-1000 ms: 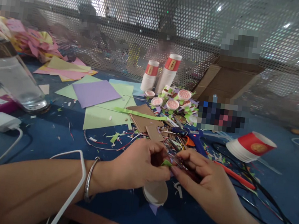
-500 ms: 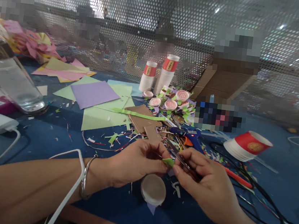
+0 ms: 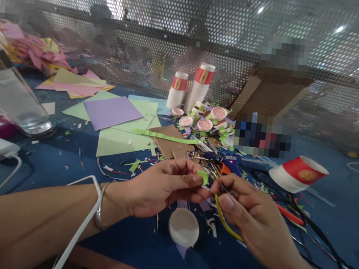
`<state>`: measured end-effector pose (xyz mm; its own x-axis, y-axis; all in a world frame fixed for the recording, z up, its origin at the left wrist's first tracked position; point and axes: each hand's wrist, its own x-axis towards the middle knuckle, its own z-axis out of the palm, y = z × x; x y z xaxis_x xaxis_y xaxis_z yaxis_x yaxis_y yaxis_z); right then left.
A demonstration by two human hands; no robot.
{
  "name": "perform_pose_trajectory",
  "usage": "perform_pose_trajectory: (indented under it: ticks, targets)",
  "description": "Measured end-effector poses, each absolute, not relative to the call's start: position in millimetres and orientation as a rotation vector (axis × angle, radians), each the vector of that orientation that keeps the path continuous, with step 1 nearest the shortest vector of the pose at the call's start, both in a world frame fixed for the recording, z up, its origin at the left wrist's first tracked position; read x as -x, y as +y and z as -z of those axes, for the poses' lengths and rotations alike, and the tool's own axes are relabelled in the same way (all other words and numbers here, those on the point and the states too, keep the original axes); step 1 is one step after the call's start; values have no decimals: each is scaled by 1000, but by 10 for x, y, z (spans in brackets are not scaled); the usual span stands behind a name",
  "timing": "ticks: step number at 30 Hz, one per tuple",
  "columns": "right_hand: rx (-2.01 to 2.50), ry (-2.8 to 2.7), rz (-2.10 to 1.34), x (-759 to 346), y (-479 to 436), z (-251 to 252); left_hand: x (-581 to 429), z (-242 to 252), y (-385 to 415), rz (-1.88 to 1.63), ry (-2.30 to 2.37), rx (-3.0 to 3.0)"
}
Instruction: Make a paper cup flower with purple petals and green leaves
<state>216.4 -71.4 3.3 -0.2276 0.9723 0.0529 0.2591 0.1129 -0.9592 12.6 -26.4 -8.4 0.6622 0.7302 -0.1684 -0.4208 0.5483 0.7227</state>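
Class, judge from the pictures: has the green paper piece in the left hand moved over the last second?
Yes: judged against the still white disc, the green paper piece has moved up in the view, farther from the disc.

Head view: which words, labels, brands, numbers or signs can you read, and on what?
None can be read.
Tall cup stack: gold label, too small.
Short cup stack: gold label, too small.
Lone paper cup: round gold emblem, blurred.
Small discs: reddish print, blurred.

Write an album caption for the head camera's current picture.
Left hand pinches a green scrap, right hand holds a slim tool; a pale disc lies nearby.
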Motion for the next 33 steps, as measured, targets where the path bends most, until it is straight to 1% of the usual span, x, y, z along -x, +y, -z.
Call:
perform_pose_trajectory:
  ticks: [4, 11, 18, 33]
  targets:
    - [1185, -1464, -1413, -2227, -715, 59, -86, 67, -180, -735, 466, -713]
    - [1177, -1288, -1580, -2196, -717, 23, -35, 69, -92, -768, 453, -806]
    - [1121, -1218, -1636, -2185, -739, -39, -40, 60, -85, -804, 379, -813]
    - [1100, -1187, -1686, -2215, -730, -39, -55, 87, -78, -908, 406, -894]
